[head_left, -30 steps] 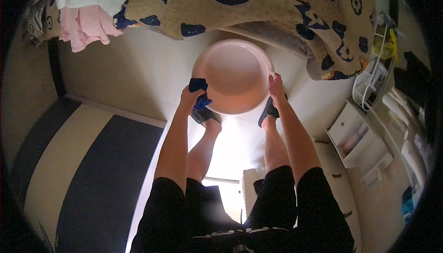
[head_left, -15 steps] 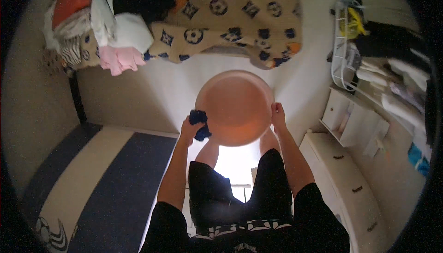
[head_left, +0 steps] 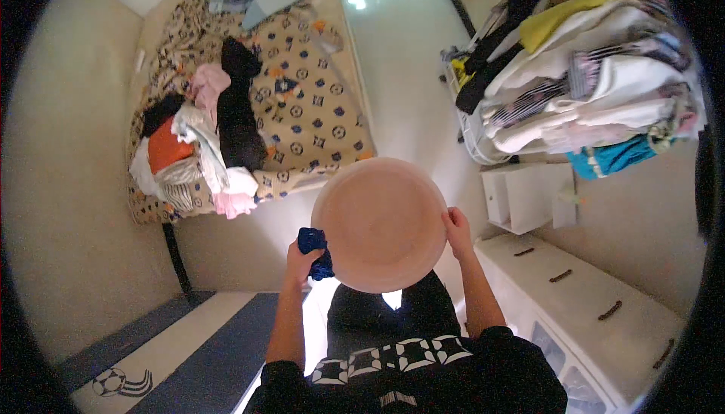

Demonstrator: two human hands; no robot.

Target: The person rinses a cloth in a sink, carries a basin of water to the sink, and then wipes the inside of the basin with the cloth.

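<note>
A round pinkish plastic basin [head_left: 381, 225] is held out in front of my body, its wide inside facing me with nothing visible in it. On its right rim, my right hand [head_left: 457, 233] is closed, fingers wrapped over the edge. My left hand [head_left: 300, 261] is at the left rim, closed round a bunched dark blue cloth [head_left: 316, 253]. Whether the left fingers also grip the rim is hidden behind the cloth and the basin.
Ahead stands a bed [head_left: 317, 127] with a patterned tan cover and a pile of clothes [head_left: 177, 149] at its left end. Many garments hang on a rack [head_left: 559, 81] at the right, above a white shelf [head_left: 521, 195] and white drawers [head_left: 559, 274]. A striped mattress [head_left: 196, 353] lies at lower left.
The view has tilted up, so more of the bed and hanging clothes shows. The basin sits lower in the picture, now covering my lower legs. Both hands keep their places on it.
</note>
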